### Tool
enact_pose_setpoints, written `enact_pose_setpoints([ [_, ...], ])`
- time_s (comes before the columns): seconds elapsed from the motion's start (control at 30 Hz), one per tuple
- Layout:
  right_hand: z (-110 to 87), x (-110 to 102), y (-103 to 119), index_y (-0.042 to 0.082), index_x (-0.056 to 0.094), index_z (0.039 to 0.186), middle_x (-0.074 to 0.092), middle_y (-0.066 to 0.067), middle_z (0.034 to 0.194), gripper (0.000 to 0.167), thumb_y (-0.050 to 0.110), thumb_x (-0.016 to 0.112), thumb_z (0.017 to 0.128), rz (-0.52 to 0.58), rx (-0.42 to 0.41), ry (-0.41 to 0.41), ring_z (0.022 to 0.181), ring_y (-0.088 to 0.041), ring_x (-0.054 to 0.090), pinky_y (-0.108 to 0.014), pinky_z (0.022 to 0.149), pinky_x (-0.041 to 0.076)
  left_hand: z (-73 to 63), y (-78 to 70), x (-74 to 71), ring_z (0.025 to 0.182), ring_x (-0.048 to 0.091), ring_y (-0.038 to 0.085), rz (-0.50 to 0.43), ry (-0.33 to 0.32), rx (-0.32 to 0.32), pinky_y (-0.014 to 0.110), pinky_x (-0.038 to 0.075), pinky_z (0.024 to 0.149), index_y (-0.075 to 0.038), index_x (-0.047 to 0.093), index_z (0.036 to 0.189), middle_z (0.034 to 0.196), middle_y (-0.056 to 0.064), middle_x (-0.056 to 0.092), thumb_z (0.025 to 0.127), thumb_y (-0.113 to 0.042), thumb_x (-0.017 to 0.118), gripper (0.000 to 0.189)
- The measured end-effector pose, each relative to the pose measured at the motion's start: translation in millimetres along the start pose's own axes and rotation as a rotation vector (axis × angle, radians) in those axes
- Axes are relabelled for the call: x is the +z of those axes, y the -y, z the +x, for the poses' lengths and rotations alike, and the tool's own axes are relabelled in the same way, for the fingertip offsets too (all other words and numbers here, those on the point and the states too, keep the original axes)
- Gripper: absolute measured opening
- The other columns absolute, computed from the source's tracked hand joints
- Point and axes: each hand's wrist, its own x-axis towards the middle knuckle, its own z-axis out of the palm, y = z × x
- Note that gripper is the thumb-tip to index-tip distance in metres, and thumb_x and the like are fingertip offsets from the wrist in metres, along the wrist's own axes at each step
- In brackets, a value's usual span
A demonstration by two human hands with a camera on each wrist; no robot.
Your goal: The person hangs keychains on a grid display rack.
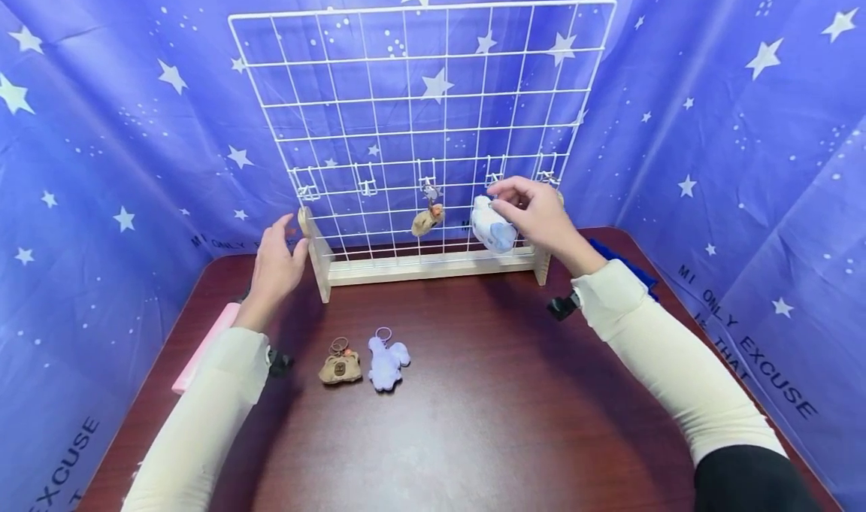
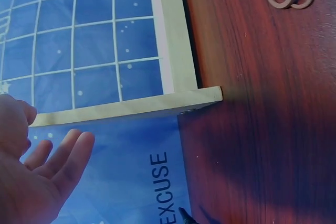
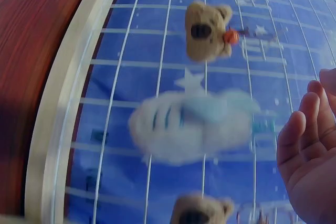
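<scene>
Loosely, the left hand [image 1: 276,265] spreads beside the stand [image 1: 318,260], the right hand [image 1: 543,213] curves near the white plush [image 1: 492,228]

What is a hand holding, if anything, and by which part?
Nothing appears held: the left hand is empty, and the right wrist view shows the right hand apart from the white plush.

The head camera looked forward and down across the tabletop [image 1: 473,429], far enough back to frame the whole wire grid [image 1: 445,131]. Both wrist cameras viewed it closer, turned sideways: the left at one wooden foot [image 2: 142,105], the right at the white plush [image 3: 191,125], which the head view shared.
</scene>
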Motion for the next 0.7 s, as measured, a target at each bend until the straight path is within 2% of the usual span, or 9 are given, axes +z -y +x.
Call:
enact_pose_setpoints([
  [0.1,-8.5,-15.3,-13.7,0.003,0.073,0.113,0.068,0.003,0.083,0.021,0.011,0.070,0.094,-0.013,0.010,-0.036,0.068,-0.007,0.058,-0.017,0.060,0.046,-7.6,-0.1,-4.2,0.115,0.055,0.043,0.007,-0.016,0.042,0.056,0.043,0.099,0.001,0.050,0.143,0.127,0.026,0.058,0.099,-0.013,0.057,0.047],
  [0.2,-15.9,-30.0,-30.2,0.002,0.073,0.113,0.069,0.000,0.081,0.021,0.011,0.069,0.094,-0.014,0.032,-0.084,0.064,-0.007,0.059,-0.017,0.057,0.046,-15.6,0.8,-6.0,0.108,0.060,0.042,0.014,0.025,0.095,0.054,0.046,0.095,0.004,0.059,0.132,0.119,0.026,0.064,0.098,-0.010,0.059,0.036],
  [0.27,-19.0,-38.4,-42.6,-0.001,0.073,0.112,0.069,0.004,0.080,0.022,0.010,0.069,0.094,-0.016,0.047,-0.125,0.062,-0.005,0.058,-0.016,0.055,0.045,-21.4,2.3,-5.6,0.106,0.063,0.041,0.040,0.092,0.127,0.054,0.048,0.095,0.004,0.062,0.127,0.114,0.024,0.068,0.098,-0.008,0.060,0.031],
  [0.43,-22.9,-54.1,-70.5,-0.002,0.073,0.106,0.063,0.024,0.076,0.019,0.013,0.068,0.094,-0.063,0.092,-0.233,0.062,0.003,0.051,-0.014,0.055,0.040,-40.6,6.0,-0.6,0.100,0.069,0.038,0.161,0.344,0.219,0.055,0.054,0.091,0.001,0.068,0.121,0.109,0.021,0.073,0.097,-0.006,0.062,0.026],
  [0.57,-23.5,-61.5,-85.7,-0.001,0.072,0.101,0.057,0.026,0.069,0.018,0.014,0.068,0.093,-0.081,0.141,-0.295,0.061,0.003,0.049,-0.014,0.056,0.040,-55.5,11.7,7.5,0.097,0.071,0.033,0.223,0.521,0.305,0.052,0.056,0.090,-0.002,0.071,0.116,0.103,0.016,0.075,0.094,-0.005,0.066,0.023],
  [0.7,-21.5,-63.3,-95.4,0.000,0.071,0.104,0.056,0.030,0.072,0.020,0.015,0.069,0.092,-0.111,0.179,-0.306,0.063,0.004,0.049,-0.014,0.057,0.040,-67.2,16.7,11.8,0.099,0.071,0.032,0.248,0.644,0.347,0.052,0.054,0.093,-0.004,0.072,0.117,0.101,0.013,0.075,0.092,-0.005,0.070,0.025],
])
